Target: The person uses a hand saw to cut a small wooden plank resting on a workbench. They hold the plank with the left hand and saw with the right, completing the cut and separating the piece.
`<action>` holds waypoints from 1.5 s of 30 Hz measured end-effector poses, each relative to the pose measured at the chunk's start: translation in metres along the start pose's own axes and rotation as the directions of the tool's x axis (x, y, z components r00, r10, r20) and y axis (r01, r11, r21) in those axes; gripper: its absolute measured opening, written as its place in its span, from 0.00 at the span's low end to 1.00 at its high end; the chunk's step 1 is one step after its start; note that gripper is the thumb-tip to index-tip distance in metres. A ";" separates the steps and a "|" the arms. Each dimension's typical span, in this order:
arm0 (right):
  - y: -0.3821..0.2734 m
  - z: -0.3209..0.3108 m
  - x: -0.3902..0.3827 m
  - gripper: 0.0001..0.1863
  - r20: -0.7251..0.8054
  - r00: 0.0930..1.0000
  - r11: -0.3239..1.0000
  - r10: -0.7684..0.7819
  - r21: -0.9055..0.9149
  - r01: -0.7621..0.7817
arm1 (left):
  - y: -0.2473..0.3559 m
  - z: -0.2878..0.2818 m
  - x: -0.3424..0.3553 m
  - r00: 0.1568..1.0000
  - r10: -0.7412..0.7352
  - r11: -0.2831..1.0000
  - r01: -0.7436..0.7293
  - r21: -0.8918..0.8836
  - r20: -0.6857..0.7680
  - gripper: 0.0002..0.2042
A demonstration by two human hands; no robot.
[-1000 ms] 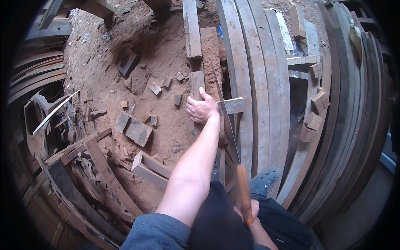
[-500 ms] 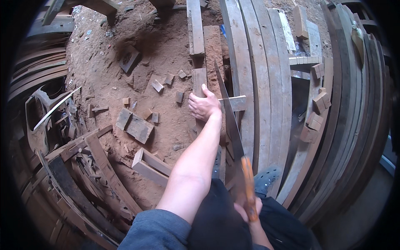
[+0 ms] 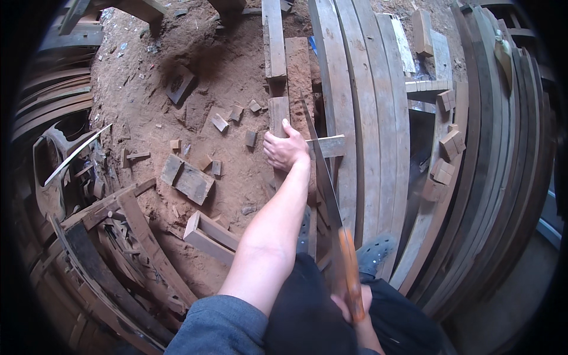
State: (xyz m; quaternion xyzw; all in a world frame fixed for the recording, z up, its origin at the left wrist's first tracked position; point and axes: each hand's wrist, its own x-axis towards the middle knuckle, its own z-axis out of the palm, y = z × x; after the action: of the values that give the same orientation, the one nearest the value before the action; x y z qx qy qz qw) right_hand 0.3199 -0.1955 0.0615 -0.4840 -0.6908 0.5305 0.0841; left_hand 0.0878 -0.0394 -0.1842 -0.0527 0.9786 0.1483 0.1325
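Note:
My left hand (image 3: 286,147) is wrapped over a wooden block (image 3: 279,112) lying in line with a longer beam, pressing down with the thumb pointing away. Low in the picture, my right hand (image 3: 357,300) is closed round the orange-brown wooden handle (image 3: 350,266) of a handsaw. Its long dark blade (image 3: 326,177) slants away and left, passing just right of my left hand. There the blade crosses a short, narrow wood strip (image 3: 330,146), which juts out to the right. How deep the teeth sit in the wood is hidden.
Long planks (image 3: 370,118) run alongside on the right, with small cut blocks (image 3: 442,171) on a board beyond. Offcuts (image 3: 189,179) and a wooden frame (image 3: 210,236) lie on the sawdust-covered ground at left. A clog-shod foot (image 3: 377,254) is near the saw handle.
The saw has slid slightly back toward me, with my right hand on its handle. My left hand keeps its hold on the block. The whole view has shifted a little.

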 end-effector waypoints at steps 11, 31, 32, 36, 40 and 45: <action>0.041 -0.006 -0.046 0.09 -0.039 0.995 0.978 0.092 0.190 -0.083 | -0.004 0.006 -0.001 1.000 0.004 1.000 -0.004 -0.002 -0.026 0.30; 0.022 -0.005 -0.027 0.10 -0.149 0.984 0.966 0.096 0.253 -0.056 | -0.004 0.001 -0.002 0.998 0.053 0.999 -0.053 -0.007 -0.032 0.31; 0.019 0.001 -0.012 0.10 -0.085 0.983 0.949 0.161 0.286 -0.130 | -0.004 0.002 -0.002 0.998 0.057 0.998 -0.057 0.007 -0.032 0.30; 0.008 0.013 0.030 0.10 -0.016 1.000 0.992 0.000 0.124 0.002 | -0.007 0.006 -0.001 0.988 0.107 0.994 -0.105 0.025 -0.111 0.28; 0.011 0.010 0.042 0.10 -0.062 0.998 0.976 0.023 0.218 -0.009 | -0.008 0.009 0.000 0.989 0.100 0.995 -0.096 0.037 -0.111 0.28; 0.018 0.005 0.039 0.11 -0.069 0.997 0.974 0.044 0.225 -0.027 | -0.006 0.008 0.000 0.991 0.107 0.994 -0.104 0.039 -0.082 0.29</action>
State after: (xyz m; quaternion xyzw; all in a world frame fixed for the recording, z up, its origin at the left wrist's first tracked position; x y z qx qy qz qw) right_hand 0.3069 -0.1700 0.0289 -0.5031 -0.6142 0.5882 0.1541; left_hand 0.0909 -0.0431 -0.1931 -0.0049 0.9871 0.1358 0.0843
